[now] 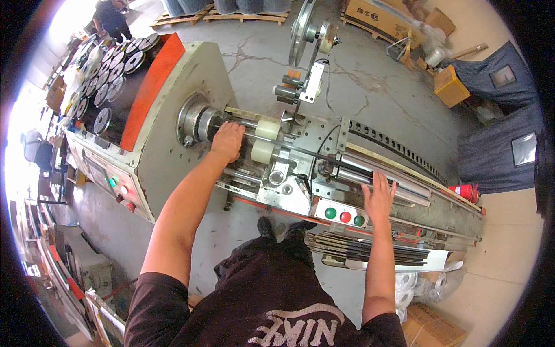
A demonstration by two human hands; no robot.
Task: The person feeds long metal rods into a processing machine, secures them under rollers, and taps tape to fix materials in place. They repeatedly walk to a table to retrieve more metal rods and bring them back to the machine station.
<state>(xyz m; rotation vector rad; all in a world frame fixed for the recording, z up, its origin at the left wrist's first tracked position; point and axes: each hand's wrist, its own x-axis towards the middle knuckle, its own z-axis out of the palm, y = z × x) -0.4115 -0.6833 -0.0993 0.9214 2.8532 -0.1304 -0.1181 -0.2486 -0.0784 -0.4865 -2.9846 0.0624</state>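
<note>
My left hand (228, 141) is closed over a long dark rod (306, 151) just beside the round metal chuck (207, 122) of a grey-green lathe-like machine (199, 75). The rod runs rightward past two white rollers (264, 141) and over the carriage (283, 194). My right hand (380, 198) lies with fingers stretched out and thumb apart at the silver rails (407, 189), near the rod's right part. Its fingertips touch the rod or the rail beside it; I cannot tell which. A panel with green and red buttons (345, 217) sits to the left of this hand.
Several dark rods (370, 250) lie on a rack below the bed. A spool wheel (302, 32) stands behind the machine. Many reels (110, 75) rest on the machine's top at left. A red cylinder (465, 192) is by the right wall, and a person (113, 20) stands far left.
</note>
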